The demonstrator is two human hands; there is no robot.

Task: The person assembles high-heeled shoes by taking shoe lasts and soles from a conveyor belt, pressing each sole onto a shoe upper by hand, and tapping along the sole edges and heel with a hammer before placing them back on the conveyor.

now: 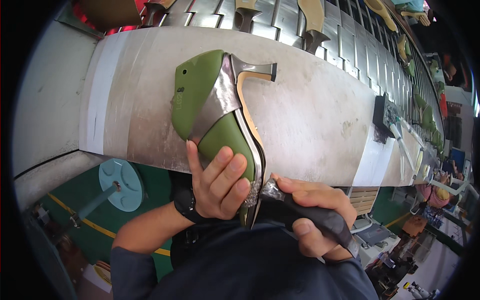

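Edge work at the toe, by judgement: holding a pewter-coloured, pointed metallic shoe (222, 95) with tan sole and flared heel on a smooth green plastic last (192, 90); turned on its side over a worn, pale grey-beige bench top (310, 115), heel end away from the body, toe end past the near edge; cannot tell whether resting there. Left hand (217, 185): fingers slightly parted, curled over the last near the toe; cannot tell the thumb's hold. Right hand (330, 200): fingers wrapped around a black-handled tool with scuffed silvery head (325, 221); head just beside a textured silvery toe band (252, 192), at the sole side; cannot tell exact contact. Next move: judged to call for firm left-hand support, short controlled strokes, fingertips clear of the tool.
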